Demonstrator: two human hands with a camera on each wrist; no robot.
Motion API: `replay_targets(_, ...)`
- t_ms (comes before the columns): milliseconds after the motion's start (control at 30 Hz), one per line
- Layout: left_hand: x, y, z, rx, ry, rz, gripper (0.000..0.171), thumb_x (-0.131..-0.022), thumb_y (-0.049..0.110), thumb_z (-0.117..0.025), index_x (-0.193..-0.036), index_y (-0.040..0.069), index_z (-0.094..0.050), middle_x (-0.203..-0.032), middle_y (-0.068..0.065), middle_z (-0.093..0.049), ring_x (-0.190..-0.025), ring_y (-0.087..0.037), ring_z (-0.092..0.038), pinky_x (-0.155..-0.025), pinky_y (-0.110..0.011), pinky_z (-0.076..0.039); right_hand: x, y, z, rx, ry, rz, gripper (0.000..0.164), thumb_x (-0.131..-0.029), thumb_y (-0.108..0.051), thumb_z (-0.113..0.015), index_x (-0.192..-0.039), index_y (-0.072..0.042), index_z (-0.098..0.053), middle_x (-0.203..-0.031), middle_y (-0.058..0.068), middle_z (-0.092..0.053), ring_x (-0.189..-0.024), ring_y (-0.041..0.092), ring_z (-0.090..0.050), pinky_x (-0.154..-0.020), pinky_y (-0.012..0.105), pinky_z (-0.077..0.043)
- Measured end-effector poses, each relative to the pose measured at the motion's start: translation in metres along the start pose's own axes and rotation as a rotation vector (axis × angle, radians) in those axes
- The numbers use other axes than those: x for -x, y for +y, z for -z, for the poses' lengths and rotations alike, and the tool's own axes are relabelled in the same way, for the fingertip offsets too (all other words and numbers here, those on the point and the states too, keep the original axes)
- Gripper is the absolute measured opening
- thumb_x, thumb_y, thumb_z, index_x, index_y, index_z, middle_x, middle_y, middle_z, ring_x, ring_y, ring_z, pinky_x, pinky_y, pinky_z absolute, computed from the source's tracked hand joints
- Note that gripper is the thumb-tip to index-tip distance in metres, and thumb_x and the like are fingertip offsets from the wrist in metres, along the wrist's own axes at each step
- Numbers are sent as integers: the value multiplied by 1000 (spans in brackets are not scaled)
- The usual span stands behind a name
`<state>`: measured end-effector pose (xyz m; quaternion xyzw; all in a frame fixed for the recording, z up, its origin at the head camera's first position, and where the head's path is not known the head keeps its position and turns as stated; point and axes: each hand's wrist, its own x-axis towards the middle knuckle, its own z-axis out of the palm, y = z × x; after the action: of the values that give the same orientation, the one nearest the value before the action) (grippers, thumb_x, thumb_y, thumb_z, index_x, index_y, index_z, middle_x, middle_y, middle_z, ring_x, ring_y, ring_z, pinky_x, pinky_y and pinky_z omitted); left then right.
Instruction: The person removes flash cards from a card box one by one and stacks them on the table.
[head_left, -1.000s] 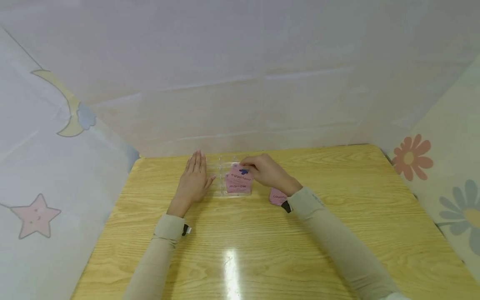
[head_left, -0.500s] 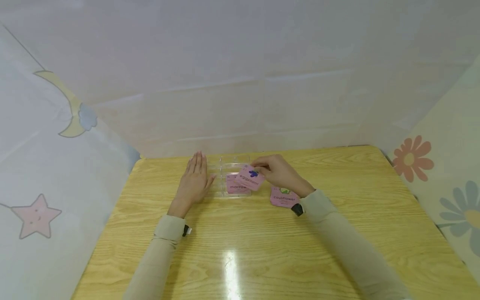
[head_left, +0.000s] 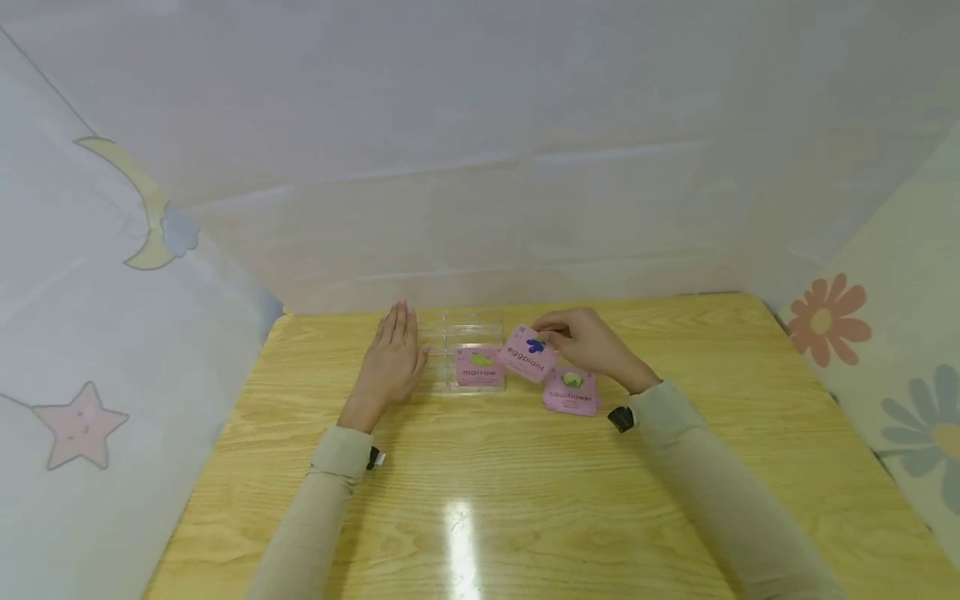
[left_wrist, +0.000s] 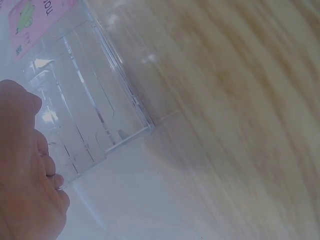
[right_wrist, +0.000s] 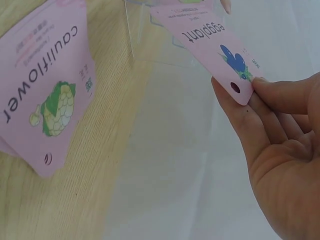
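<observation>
My right hand [head_left: 596,343] pinches a pink eggplant flashcard [head_left: 527,354] by its upper right corner, thumb on the printed face. The card is tilted, held between a clear acrylic holder [head_left: 474,318] and a small pile topped by a cauliflower flashcard [head_left: 572,392]. In the right wrist view the eggplant card [right_wrist: 220,47] shows a punched hole near the pinched corner. A marrow flashcard [head_left: 480,367] sits in the front right slot of the holder. My left hand [head_left: 390,354] rests with straight fingers over the holder's left side, hiding part of its compartments [left_wrist: 85,95].
All of this is on a wood-grain table [head_left: 420,500] with a pale fabric backdrop [head_left: 480,233] rising behind its far edge. Printed side panels stand left and right, one with a star [head_left: 86,425], the other with flowers [head_left: 828,319].
My right hand has drawn the eggplant card rightward, away from the holder. The marrow card and the cauliflower card are now uncovered. My left hand stays in place.
</observation>
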<state>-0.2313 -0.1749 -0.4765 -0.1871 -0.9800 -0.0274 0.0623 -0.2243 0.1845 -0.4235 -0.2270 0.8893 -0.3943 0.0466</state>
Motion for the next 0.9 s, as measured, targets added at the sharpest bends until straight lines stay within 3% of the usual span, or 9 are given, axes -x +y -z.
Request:
replay_targets(267,3,-1,0,3,-19,9,72,-114,35,-36,-164,-10,-10,-174,-29,0,-165,-43,-8,-137,-52,-9,5,12,5,2,-5,-31,26,-104,-9,-63,-127,-5,-76,-126,16,-77,-113,31,-75,-97,47,-63)
replay_targets(433,2,-2,0,-11,4,3,71,-114,33,-38,-164,-11,-13,-174,-30,-4,-165,-44,-11,-137,-53,-11,9,22,9,7,-2,-43,26,-104,-10,-64,-127,-6,-76,-127,17,-77,-112,30,-76,-94,46,-64)
replay_targets(600,1,-2,0,-12,5,0,71,-113,33,-38,-164,-11,-15,-174,-29,-3,-165,-44,-11,-137,-53,-10,13,31,14,-12,-3,-63,27,-104,-11,-64,-127,-6,-76,-126,16,-77,-109,29,-76,-87,37,-65)
replay_targets(767,0,0,1,-2,-9,5,70,-114,33,-37,-164,-11,-14,-175,-29,-3,-165,-43,-9,-137,-53,-10,15,39,19,-43,-14,-95,27,-105,-11,-63,-129,-7,-76,-127,18,-76,-107,28,-75,-75,25,-57)
replay_targets(900,0,0,2,-5,-13,4,71,-113,32,-37,-164,-12,-14,-174,-30,-4,-165,-44,-9,-136,-54,-10,14,49,22,-72,-32,-126,27,-105,-10,-63,-129,-8,-76,-130,19,-75,-103,25,-74,-70,24,-55)
